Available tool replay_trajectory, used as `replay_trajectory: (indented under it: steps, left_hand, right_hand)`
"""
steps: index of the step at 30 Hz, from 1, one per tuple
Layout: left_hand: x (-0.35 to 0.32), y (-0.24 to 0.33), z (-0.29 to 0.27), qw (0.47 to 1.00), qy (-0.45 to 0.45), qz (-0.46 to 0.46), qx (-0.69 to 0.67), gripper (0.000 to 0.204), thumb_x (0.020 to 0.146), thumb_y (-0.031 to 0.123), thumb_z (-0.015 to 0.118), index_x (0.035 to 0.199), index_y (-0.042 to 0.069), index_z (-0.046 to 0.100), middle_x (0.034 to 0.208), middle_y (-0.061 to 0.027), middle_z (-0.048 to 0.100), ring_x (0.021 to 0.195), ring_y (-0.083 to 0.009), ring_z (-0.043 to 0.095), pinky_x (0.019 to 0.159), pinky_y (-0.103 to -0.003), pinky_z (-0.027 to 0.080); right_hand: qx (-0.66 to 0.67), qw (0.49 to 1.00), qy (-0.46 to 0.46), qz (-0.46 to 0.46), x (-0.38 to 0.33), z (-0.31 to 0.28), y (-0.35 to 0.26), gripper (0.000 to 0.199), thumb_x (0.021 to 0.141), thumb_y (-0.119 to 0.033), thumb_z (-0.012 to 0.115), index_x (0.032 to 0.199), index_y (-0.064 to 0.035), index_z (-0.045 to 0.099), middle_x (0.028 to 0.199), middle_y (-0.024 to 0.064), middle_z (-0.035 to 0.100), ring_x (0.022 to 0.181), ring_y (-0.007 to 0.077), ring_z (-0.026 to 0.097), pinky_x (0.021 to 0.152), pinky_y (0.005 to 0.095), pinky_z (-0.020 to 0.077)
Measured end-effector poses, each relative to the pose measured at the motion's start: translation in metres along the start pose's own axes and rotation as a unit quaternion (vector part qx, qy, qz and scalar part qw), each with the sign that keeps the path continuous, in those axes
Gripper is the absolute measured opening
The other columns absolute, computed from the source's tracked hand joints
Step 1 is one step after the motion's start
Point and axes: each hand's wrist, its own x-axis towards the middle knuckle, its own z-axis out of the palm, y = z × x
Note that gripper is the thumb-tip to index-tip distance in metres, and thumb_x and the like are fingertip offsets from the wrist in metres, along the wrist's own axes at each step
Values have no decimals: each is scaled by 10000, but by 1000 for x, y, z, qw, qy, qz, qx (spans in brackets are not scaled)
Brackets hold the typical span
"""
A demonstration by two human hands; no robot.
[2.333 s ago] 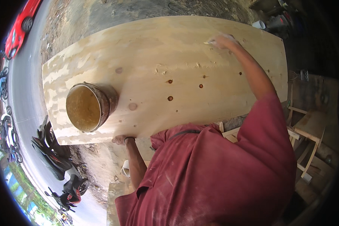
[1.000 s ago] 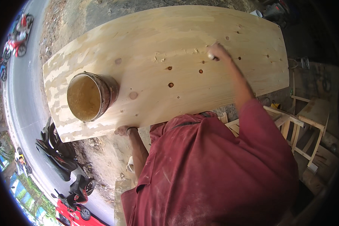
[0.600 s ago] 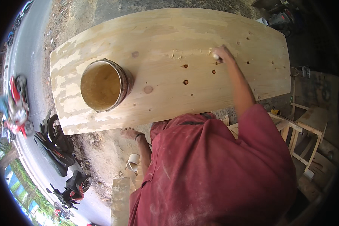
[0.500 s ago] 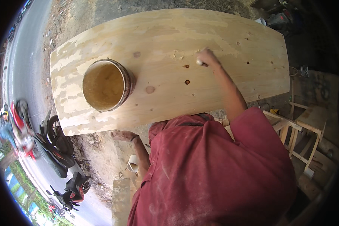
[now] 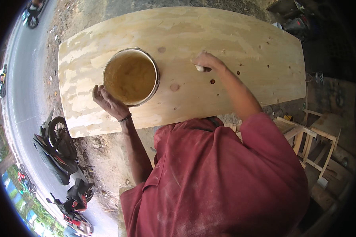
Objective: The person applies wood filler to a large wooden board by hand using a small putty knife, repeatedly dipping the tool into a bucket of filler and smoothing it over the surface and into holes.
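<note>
I see my left hand (image 5: pixel 108 102), fingers loosely spread, touching the bucket (image 5: pixel 131 76) near the plywood sheet's (image 5: pixel 241 43) near edge; my right hand (image 5: pixel 207 62) is clamped on a small pale tool (image 5: pixel 200 68) mid-sheet.

A pale plywood surface (image 5: pixel 241 35) with visible grain and several dark knots and small holes is seen lying flat above bare ground. A round bucket (image 5: pixel 131 76) of yellowish paste is set directly on it, toward its left end, just beside the near edge.
</note>
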Motion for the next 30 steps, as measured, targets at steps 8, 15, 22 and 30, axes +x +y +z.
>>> replay_trajectory:
  steps: [8,15,22,30]
  left_hand:
    - [0,-22,-3,998,-12,-15,-56,380,996,214,433,1274,-45,426,1084,-114,511,986,-167,492,897,-310,418]
    - [-1,-21,-7,998,-5,-27,-62,350,991,213,437,1216,-54,459,1048,-116,551,952,-154,517,863,-307,434]
    - [0,-24,-6,997,-9,-18,-72,311,994,201,423,1166,-51,479,1046,-119,557,933,-162,532,847,-316,451]
    - [0,-22,-4,996,-18,-14,-88,307,998,212,420,1149,-48,482,1046,-118,559,928,-174,538,839,-318,461]
  right_hand:
    - [206,960,135,129,-15,-54,12,266,793,-236,663,646,-21,607,548,69,557,412,133,493,368,289,385]
    - [219,967,53,118,-34,-43,-25,269,809,-200,626,603,-46,546,544,21,525,411,132,446,364,316,363]
    - [54,997,53,8,-30,6,-44,257,819,-221,626,659,-24,586,578,50,568,495,134,513,466,325,457]
    - [34,999,12,34,-27,-2,-41,218,828,-211,612,719,-23,609,595,91,594,476,141,546,419,315,431]
